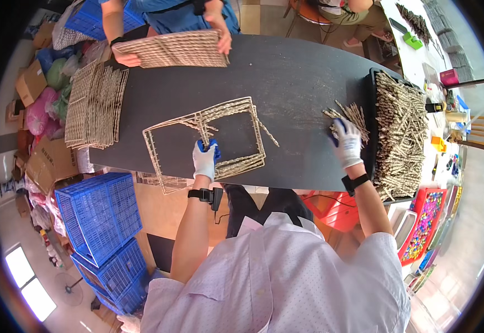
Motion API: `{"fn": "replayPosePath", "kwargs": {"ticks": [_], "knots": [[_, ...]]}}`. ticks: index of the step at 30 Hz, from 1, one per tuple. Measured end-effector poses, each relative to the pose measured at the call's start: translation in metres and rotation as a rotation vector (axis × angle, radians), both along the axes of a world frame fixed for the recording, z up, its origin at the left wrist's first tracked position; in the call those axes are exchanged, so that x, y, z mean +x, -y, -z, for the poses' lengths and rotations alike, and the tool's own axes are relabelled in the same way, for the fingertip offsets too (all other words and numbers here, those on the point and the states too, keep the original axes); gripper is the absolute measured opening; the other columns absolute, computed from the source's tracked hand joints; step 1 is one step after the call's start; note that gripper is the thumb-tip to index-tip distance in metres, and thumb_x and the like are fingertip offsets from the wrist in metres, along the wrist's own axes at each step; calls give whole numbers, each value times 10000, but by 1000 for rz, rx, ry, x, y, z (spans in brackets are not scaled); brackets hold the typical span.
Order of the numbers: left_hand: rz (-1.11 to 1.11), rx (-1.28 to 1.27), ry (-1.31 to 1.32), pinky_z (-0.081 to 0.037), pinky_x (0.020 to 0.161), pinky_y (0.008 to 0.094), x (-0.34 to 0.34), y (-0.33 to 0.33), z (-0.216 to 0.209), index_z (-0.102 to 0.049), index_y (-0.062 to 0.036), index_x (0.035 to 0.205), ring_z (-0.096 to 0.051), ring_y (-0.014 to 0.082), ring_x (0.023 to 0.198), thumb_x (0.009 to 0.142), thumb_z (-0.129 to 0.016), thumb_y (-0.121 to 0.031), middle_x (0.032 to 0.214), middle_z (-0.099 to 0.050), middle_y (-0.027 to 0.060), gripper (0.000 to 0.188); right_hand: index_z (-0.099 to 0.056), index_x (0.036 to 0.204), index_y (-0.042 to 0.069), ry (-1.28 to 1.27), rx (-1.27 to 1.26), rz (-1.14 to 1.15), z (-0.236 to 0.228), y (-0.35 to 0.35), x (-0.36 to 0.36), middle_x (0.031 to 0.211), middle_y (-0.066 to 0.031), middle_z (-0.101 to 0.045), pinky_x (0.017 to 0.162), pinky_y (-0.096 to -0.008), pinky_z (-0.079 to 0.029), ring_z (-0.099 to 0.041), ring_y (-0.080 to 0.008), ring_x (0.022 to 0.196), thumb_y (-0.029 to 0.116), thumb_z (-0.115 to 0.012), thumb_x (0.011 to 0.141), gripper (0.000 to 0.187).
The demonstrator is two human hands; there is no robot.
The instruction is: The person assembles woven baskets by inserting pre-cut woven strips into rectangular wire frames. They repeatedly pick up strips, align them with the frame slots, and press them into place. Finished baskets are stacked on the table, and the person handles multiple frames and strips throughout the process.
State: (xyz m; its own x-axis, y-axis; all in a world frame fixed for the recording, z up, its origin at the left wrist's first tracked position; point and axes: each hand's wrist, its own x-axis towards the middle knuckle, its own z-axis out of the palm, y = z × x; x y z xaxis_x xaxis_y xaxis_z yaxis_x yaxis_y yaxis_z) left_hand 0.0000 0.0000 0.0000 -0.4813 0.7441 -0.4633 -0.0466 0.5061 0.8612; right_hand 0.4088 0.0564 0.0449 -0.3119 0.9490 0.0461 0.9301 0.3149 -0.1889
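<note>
Crates (99, 213), blue and stacked, stand off the table (297, 105)'s near left corner; a red tray (420, 201) off the near right holds coloured beads (423, 228). A woven frame (203, 129) overhangs the near edge, the left hand (204, 161) closed round its middle bar. Palm down, the right hand (346, 144) covers loose sticks (355, 115), grip unclear, beside the right edge's black tray (372, 111), heaped with more. At the far edge, a co-worker (192, 19) holds a panel (172, 50).

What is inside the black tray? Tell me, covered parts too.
Twisted brown sticks lie heaped in the black tray. The top layer hides the tray's floor and whatever lies deeper.
</note>
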Motion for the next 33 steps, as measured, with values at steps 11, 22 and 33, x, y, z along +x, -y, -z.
{"fn": "replayPosePath", "kwargs": {"ticks": [11,22,33], "knots": [[67,-61,62,-540,551,268,3,3,-13,-564,-40,1021,-619,123,630,858,-633,9,821,-631,35,183,-568,1227,220,-146,70,-828,35,-28,-143,1321,-122,-497,1042,-518,-355,-442,-322,1258,294,-662,796,447],[89,-106,5,-511,500,279,25,8,-8,-563,-26,970,-588,119,591,826,-667,-8,777,-622,48,178,-461,1319,69,-44,108,-408,39,-45,-239,1337,-134,-496,1047,-457,-342,-446,-301,1257,380,-662,830,614],[-8,-156,119,-511,487,279,10,8,-1,-544,5,973,-596,130,568,812,-697,-54,753,-621,63,230,-379,1383,31,-193,-90,-527,45,-46,-251,1372,-186,-441,1106,-496,-280,-407,-352,1279,357,-662,830,702]]}}
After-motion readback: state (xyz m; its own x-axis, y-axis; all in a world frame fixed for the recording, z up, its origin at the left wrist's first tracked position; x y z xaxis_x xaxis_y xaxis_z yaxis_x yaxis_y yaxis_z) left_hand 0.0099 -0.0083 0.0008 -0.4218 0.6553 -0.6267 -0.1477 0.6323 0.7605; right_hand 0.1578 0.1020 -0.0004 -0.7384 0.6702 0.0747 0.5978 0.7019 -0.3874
